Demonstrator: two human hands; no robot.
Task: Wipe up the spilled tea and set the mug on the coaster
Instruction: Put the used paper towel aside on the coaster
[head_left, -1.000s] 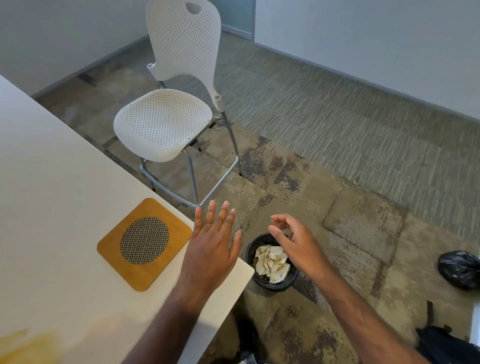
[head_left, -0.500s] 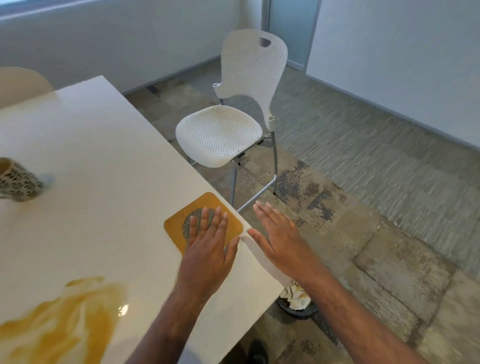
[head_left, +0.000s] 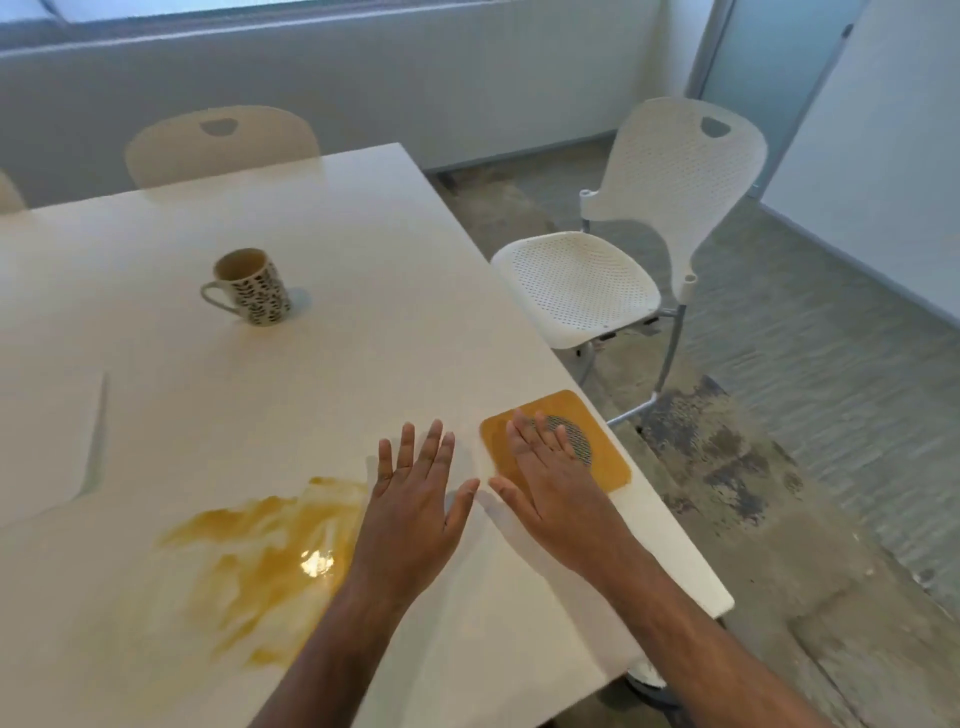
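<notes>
Left hand (head_left: 410, 499) flat, fingers spread, empty, above tabletop (head_left: 363, 260) beside tea spill (head_left: 249, 566). Right hand (head_left: 550, 483) also flat, empty, fingers over coaster (head_left: 556, 441) near right edge. A second ago right hand was over floor bin with fingers pinched; view has since swung back to tabletop. Judgement: wad binned, spill largely unwiped, fresh wipe needed. Mug (head_left: 252, 286) upright, well apart from coaster. No cloth visible; pale sheet at left edge unclear. Bin hidden.
</notes>
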